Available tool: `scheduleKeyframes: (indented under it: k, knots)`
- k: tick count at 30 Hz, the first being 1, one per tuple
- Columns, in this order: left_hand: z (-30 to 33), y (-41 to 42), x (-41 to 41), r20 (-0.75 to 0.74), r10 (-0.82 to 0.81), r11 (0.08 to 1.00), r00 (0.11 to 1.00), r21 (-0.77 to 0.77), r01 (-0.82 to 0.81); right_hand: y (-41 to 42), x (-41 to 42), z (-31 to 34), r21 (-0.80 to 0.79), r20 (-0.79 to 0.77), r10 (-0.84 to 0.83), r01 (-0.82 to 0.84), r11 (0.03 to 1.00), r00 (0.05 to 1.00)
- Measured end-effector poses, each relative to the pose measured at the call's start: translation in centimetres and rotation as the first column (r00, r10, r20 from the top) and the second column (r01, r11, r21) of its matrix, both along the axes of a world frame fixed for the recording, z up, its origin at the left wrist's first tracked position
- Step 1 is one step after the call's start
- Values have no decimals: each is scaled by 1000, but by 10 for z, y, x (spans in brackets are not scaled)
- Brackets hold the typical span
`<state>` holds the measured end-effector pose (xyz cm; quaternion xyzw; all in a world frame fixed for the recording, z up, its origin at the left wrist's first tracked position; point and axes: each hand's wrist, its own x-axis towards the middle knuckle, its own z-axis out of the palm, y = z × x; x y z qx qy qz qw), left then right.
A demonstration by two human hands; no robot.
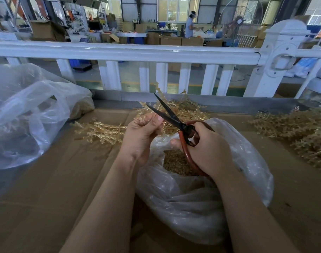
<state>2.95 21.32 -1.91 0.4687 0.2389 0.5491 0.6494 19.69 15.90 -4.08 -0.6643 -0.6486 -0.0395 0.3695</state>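
So, we had the black-bladed scissors with reddish-brown loop handles (183,127) in our right hand (209,148), fingers curled tight round the handle loops, right above the mouth of the crinkly clear plastic bag (201,201) sitting near us in the middle. The 2 blades were spread apart in a V, tips pointing far and a bit left. Our left hand (142,133) sat just left of the blades, thumb and fingertips pinching a small pale-gold plastic sprig (144,119). Most of it was tucked inside the fingers, so we couldn't make out its shape. The lower blade ran right up beside that thumb, and whether it was touching the sprig we honestly couldn't tell.

Inside the bag there was a heap of tiny gold-brown cut bits (176,161), directly under the right hand. Just beyond both hands lay a tangled pile of gold plastic branches (105,130), spreading left across the flat brown cardboard sheet (55,179) that covered the work surface. Another pile of dull-gold branches (302,132) sat over on the right, well apart from the hands. On the left a big floppy see-through plastic sack (28,114) slumped at the cardboard's edge. Behind everything ran a white railing with square posts (119,52), and way off past it a person in a light blue top (189,24) stood among brown cardboard boxes (170,41).
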Motion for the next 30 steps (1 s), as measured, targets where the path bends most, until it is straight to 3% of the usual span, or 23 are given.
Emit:
scheduleKeyframes:
  k: [14, 30]
  knots:
    - [1, 0, 1, -29, 73, 995, 997, 65, -71, 2, 1, -2, 67, 39, -84, 81, 994, 996]
    - [0, 1, -1, -36, 124, 991, 992, 58, -122, 2, 3, -4, 72, 37, -64, 61, 995, 997]
